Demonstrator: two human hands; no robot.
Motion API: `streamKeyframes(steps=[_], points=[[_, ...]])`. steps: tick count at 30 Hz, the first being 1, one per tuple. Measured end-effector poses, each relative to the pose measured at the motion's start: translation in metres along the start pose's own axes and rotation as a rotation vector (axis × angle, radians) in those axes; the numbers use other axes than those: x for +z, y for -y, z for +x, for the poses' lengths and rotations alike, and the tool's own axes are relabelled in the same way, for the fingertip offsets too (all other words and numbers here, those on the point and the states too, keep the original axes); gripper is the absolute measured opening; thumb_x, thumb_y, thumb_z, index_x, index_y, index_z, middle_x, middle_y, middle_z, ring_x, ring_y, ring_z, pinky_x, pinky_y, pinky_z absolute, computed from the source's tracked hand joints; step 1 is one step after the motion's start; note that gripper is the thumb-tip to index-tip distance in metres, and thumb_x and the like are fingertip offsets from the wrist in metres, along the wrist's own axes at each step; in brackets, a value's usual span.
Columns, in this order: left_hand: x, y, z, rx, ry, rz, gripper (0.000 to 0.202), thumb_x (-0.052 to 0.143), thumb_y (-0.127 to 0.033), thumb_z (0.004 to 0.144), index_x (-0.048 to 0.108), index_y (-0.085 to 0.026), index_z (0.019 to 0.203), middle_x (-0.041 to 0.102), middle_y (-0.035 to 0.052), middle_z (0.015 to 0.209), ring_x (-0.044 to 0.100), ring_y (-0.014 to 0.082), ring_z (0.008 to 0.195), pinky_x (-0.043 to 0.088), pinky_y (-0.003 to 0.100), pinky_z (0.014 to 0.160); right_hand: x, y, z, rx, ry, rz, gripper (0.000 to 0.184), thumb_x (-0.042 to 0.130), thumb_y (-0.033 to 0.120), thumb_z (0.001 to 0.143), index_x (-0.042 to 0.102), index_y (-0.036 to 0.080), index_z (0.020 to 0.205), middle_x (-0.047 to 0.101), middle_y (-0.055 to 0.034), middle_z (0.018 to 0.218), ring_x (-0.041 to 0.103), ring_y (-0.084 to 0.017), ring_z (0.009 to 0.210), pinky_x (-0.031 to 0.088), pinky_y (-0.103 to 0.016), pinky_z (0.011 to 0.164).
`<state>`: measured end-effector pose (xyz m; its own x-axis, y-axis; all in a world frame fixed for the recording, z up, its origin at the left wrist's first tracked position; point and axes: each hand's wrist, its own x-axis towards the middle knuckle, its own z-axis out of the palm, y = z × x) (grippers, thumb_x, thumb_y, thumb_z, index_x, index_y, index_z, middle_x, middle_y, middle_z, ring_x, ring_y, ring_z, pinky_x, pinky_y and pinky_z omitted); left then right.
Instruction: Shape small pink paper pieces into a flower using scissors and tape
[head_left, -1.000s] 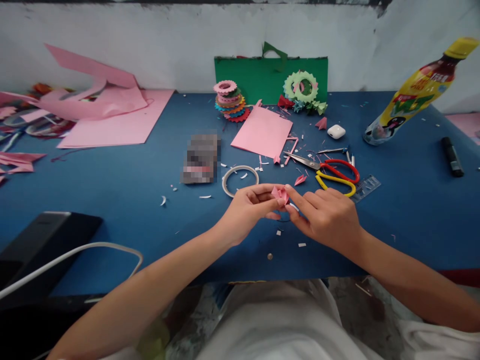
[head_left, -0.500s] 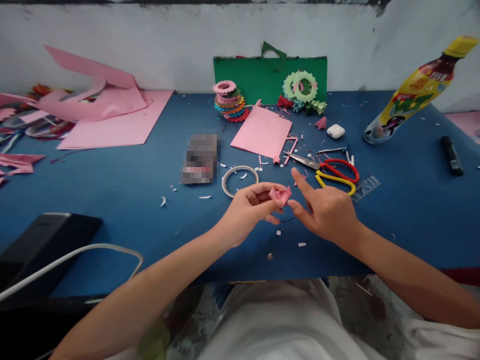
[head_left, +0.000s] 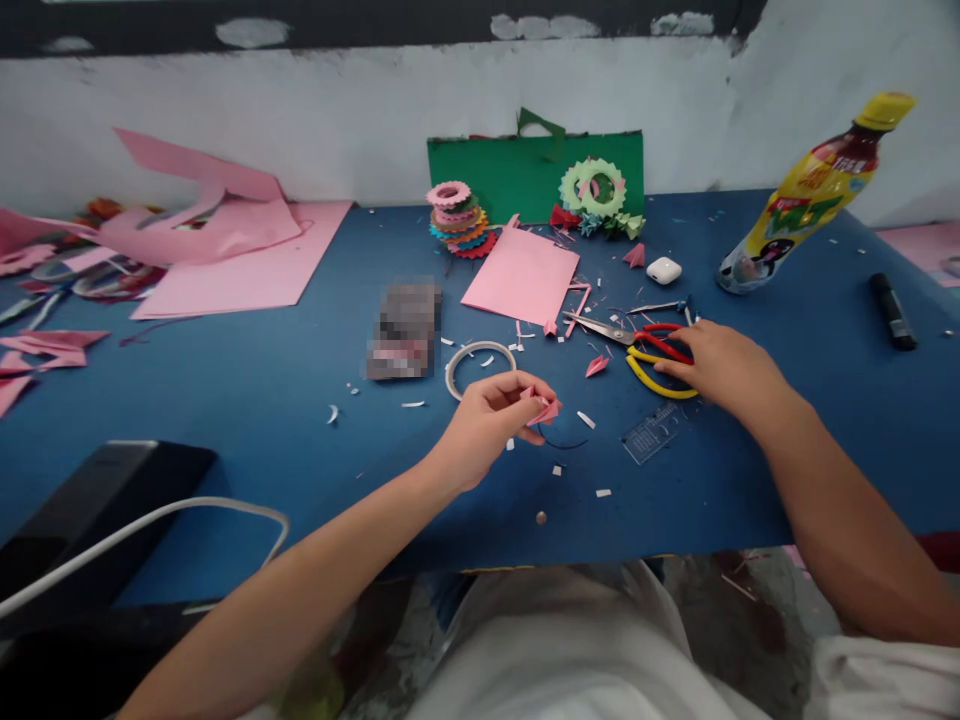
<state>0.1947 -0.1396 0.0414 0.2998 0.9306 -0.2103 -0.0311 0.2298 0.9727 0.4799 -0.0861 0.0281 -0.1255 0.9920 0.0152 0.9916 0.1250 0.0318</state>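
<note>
My left hand (head_left: 491, 420) pinches a small folded pink paper piece (head_left: 541, 407) just above the blue table (head_left: 247, 400), beside a roll of tape (head_left: 480, 365). My right hand (head_left: 724, 365) rests on the handles of the red and yellow scissors (head_left: 652, 350) at the right, fingers curled over them. A small clear ruler (head_left: 651, 432) lies just in front of that hand. Another small pink folded piece (head_left: 598, 365) lies between the two hands.
A pink paper square (head_left: 523, 275), a stack of coloured paper rings (head_left: 457, 215), a green board (head_left: 532, 170), a white earbud case (head_left: 664, 270), a tilted drink bottle (head_left: 814, 195) and a black marker (head_left: 891, 312) lie farther back. Large pink sheets (head_left: 240, 265) cover the left. A black device with a white cable (head_left: 105, 505) sits near left.
My right hand left the pink folded piece and moved right onto the scissors. The ruler now lies nearer the front. My left hand kept the piece and lowered slightly.
</note>
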Motion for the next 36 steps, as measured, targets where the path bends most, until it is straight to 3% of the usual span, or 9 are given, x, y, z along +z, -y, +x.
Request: streamKeyframes(steps=[5,9,13,18,21,24,27,36], points=[[0.001,0.000,-0.003,0.141,-0.041,0.090,0.009,0.063,-0.024,0.077,0.067,-0.016,0.078,0.066,0.0036,0.078,0.062,0.0136,0.072,0.055,0.022,0.058,0.010,-0.001,0.011,-0.137,0.024,0.112,0.042,0.053,0.051,0.080,0.060,0.018,0.104,0.061,-0.0097,0.100,0.058,-0.022,0.082,0.040,-0.030,0.062],[0.000,0.003,-0.007,0.365,-0.036,0.114,0.007,0.063,-0.019,0.079,0.069,-0.017,0.081,0.070,0.0047,0.083,0.065,0.0144,0.077,0.056,0.024,0.067,0.012,0.007,0.013,-0.144,-0.022,0.148,0.037,0.049,0.046,0.083,0.055,0.014,0.101,0.063,-0.0118,0.094,0.060,-0.024,0.082,0.041,-0.031,0.063],[-0.003,0.006,-0.008,0.578,-0.044,0.124,0.007,0.064,-0.015,0.077,0.069,-0.018,0.081,0.072,0.0056,0.084,0.067,0.0182,0.083,0.057,0.027,0.067,0.000,0.018,0.004,-0.078,-0.241,0.282,0.045,0.050,0.047,0.082,0.044,0.017,0.115,0.065,-0.0096,0.091,0.062,-0.024,0.073,0.041,-0.030,0.057],[-0.005,0.003,-0.008,0.750,-0.068,0.126,0.015,0.067,-0.007,0.074,0.069,-0.019,0.081,0.073,0.0046,0.081,0.068,0.0165,0.079,0.056,0.025,0.065,-0.014,0.031,-0.014,-0.139,-0.533,0.405,0.051,0.060,0.056,0.071,0.046,0.021,0.105,0.065,-0.0059,0.091,0.063,-0.022,0.073,0.042,-0.028,0.056],[-0.005,0.001,-0.008,0.832,-0.097,0.135,0.016,0.067,-0.006,0.072,0.069,-0.019,0.081,0.073,0.0050,0.080,0.068,0.0169,0.077,0.055,0.026,0.064,-0.010,0.039,-0.022,-0.231,-0.670,0.359,0.053,0.059,0.060,0.069,0.044,0.018,0.098,0.063,-0.0044,0.078,0.062,-0.020,0.065,0.039,-0.026,0.050],[-0.007,-0.001,-0.009,0.904,-0.135,0.144,0.016,0.068,-0.006,0.072,0.068,-0.018,0.082,0.073,0.0055,0.081,0.069,0.0176,0.077,0.055,0.028,0.065,-0.005,0.045,-0.025,-0.418,-0.816,0.259,0.047,0.057,0.061,0.070,0.042,0.019,0.087,0.059,-0.0011,0.066,0.058,-0.016,0.056,0.036,-0.025,0.048],[-0.009,-0.001,-0.009,0.970,-0.137,0.118,0.015,0.069,-0.009,0.072,0.067,-0.019,0.084,0.074,0.0056,0.082,0.069,0.0190,0.079,0.056,0.032,0.067,-0.004,0.047,-0.024,-0.571,-0.866,0.155,0.041,0.057,0.057,0.073,0.041,0.020,0.080,0.057,-0.0002,0.065,0.055,-0.014,0.055,0.036,-0.024,0.050],[-0.010,-0.005,-0.012,1.128,-0.195,0.178,0.011,0.067,-0.008,0.074,0.065,-0.016,0.082,0.072,0.0053,0.077,0.069,0.0190,0.077,0.057,0.030,0.063,-0.005,0.044,-0.019,-0.607,-0.900,0.041,0.033,0.054,0.050,0.078,0.045,0.018,0.074,0.057,-0.0006,0.061,0.052,-0.012,0.052,0.033,-0.024,0.049]])
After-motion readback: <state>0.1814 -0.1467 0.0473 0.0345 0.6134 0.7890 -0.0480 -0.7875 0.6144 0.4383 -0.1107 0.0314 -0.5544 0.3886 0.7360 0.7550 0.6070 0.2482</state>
